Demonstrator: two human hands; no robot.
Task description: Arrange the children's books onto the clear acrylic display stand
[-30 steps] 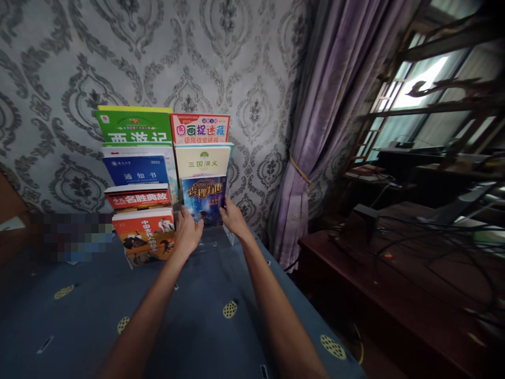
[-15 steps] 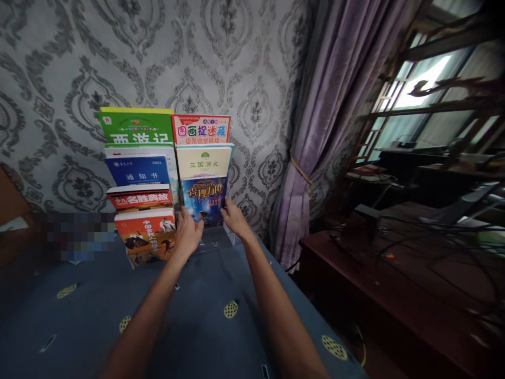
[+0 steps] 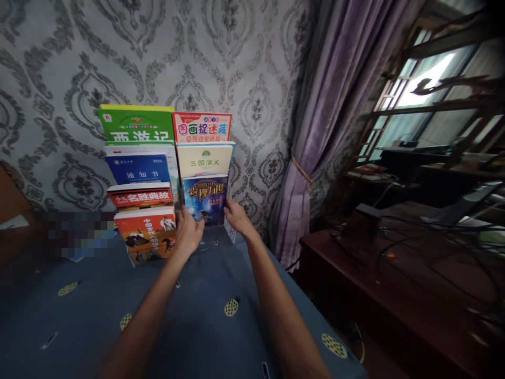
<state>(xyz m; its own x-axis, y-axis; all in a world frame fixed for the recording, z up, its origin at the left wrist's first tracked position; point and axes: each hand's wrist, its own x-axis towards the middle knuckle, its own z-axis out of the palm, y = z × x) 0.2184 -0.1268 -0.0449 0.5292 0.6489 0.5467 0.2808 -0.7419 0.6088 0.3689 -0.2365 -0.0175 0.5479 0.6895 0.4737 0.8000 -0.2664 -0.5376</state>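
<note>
A dark blue book [image 3: 209, 197] stands upright at the front of the right-hand row, and both my hands are on it. My left hand [image 3: 190, 230] grips its lower left edge, thumb on the cover. At its right edge, my right hand [image 3: 236, 216] pinches the side. Behind it rise a cream book [image 3: 205, 159] and a taller red-topped book [image 3: 203, 126]. A clear stand [image 3: 231, 234] shows beneath them. The left-hand row holds an orange book [image 3: 145, 234] in front, then a red book [image 3: 140, 196], a blue booklet [image 3: 138, 168] and a green book [image 3: 136, 123].
The books stand on a blue cloth [image 3: 189, 316] with pineapple prints, against a patterned wall [image 3: 256, 95]. A purple curtain [image 3: 307, 147] hangs to the right. Beyond it is a dark red desk [image 3: 355, 273] with tangled cables [image 3: 426, 247]. A blurred patch covers something at left.
Almost nothing moves. My right hand has shifted very slightly right at the dark blue book's edge, and the view has shifted a little. Both hands stay on the book.
</note>
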